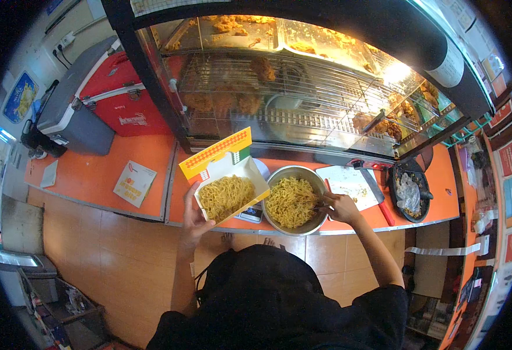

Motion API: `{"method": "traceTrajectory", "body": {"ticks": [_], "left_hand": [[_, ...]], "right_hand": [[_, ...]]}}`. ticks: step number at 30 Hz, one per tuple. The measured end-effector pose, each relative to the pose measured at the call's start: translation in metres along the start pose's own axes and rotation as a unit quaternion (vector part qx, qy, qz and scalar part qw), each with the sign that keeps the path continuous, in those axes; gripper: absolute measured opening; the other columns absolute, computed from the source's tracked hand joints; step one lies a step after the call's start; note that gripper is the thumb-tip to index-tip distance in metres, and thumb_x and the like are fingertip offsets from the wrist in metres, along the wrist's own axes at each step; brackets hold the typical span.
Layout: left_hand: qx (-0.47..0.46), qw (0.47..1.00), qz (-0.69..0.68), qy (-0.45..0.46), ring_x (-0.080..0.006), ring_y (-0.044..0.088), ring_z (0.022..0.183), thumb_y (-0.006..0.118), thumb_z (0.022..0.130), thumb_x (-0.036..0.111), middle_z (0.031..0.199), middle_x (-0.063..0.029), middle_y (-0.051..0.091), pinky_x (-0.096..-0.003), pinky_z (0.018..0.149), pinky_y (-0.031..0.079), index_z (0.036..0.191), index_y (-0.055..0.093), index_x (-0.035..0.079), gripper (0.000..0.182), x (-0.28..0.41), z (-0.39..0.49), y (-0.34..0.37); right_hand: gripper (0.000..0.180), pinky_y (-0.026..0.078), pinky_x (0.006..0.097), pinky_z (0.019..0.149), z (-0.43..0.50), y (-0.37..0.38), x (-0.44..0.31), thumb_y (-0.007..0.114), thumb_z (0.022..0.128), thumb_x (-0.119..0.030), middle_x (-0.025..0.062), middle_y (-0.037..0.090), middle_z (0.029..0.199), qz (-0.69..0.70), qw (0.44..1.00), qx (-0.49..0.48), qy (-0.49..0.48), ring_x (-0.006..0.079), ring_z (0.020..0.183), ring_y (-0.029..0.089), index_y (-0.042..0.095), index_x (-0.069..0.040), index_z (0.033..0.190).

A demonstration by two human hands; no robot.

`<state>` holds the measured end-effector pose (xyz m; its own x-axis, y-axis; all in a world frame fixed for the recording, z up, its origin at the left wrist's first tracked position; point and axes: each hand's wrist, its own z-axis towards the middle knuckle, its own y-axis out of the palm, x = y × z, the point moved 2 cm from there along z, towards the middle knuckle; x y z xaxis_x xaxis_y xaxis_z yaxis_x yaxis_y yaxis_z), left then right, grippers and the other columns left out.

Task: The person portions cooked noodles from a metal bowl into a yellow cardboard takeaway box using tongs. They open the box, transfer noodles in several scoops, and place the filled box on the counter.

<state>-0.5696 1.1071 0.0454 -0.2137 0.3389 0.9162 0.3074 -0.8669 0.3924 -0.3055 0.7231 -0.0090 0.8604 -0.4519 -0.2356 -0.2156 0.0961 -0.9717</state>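
Note:
My left hand (193,218) grips a yellow-and-white cardboard food box (258,175) by its left side, its lid folded up. Cooked noodles (227,197) lie inside it. Just right of the box stands a round steel bowl (321,176), holding more noodles (292,202). Over the bowl's right rim, my right hand (342,208) is closed on a metal utensil (320,207) whose end is hidden in the noodles; it looks like a fork. Partly behind the box is a digital kitchen scale (252,213).
Right of the bowl, a red-handled knife (383,205) lies across a white cutting board (348,186) with crumbs. Beyond it sits a black stone mortar (424,205) holding a plastic bag. A glass display cabinet (282,127) with fried chicken borders the orange counter (144,146). A folded box (134,183) lies left.

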Motion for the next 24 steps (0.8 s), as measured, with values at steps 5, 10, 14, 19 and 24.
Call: {"method": "traceTrajectory", "body": {"ticks": [5,10,14,19,24], "left_hand": [[0.0,1.0,0.02,0.006,-0.0269,0.038,0.144,0.073,0.072,0.0,0.153,-0.0098,0.034,-0.0456,0.119,0.038,0.158,0.022,0.016,0.101,-0.003,-0.001,-0.004],[0.001,1.0,0.019,0.014,-0.027,0.037,0.144,0.072,0.071,-0.001,0.153,-0.0093,0.033,-0.046,0.119,0.036,0.158,0.022,0.016,0.102,-0.004,-0.001,-0.005],[0.002,1.0,0.017,0.021,-0.0275,0.038,0.144,0.07,0.071,-0.003,0.154,-0.0094,0.035,-0.0466,0.119,0.036,0.158,0.022,0.017,0.101,-0.003,-0.001,-0.002],[-0.013,0.999,0.02,0.027,-0.0281,0.04,0.143,0.068,0.072,-0.003,0.155,-0.011,0.035,-0.0471,0.119,0.037,0.159,0.021,0.017,0.1,0.004,0.004,0.0],[-0.019,0.999,0.032,0.026,-0.0276,0.039,0.144,0.069,0.071,-0.003,0.156,-0.0122,0.034,-0.0456,0.119,0.038,0.159,0.021,0.015,0.102,0.007,0.012,0.001]], "right_hand": [[0.019,0.058,0.0411,0.069,0.01,0.017,-0.007,0.075,0.083,-0.028,0.009,0.073,0.115,0.026,0.999,0.008,0.022,0.0312,0.083,0.073,0.078,-0.014,0.096],[0.018,0.057,0.0385,0.068,0.009,0.009,-0.004,0.077,0.081,-0.022,0.0105,0.074,0.101,0.119,0.988,0.048,0.086,0.0286,0.079,0.073,0.078,-0.01,0.094],[0.016,0.055,0.0404,0.068,0.001,-0.023,-0.002,0.078,0.08,-0.023,0.0109,0.073,0.084,0.212,0.964,0.063,0.148,0.0306,0.076,0.071,0.076,-0.01,0.09],[0.011,0.044,0.0331,0.06,-0.007,-0.097,-0.013,0.077,0.085,-0.013,0.0087,0.067,0.077,0.264,0.951,0.105,0.119,0.0181,0.066,0.06,0.074,-0.002,0.083],[0.018,0.041,0.0324,0.063,-0.021,-0.179,-0.034,0.077,0.084,-0.013,0.0063,0.058,0.074,0.279,0.941,0.158,0.11,0.016,0.069,0.052,0.069,0.003,0.082]]}}
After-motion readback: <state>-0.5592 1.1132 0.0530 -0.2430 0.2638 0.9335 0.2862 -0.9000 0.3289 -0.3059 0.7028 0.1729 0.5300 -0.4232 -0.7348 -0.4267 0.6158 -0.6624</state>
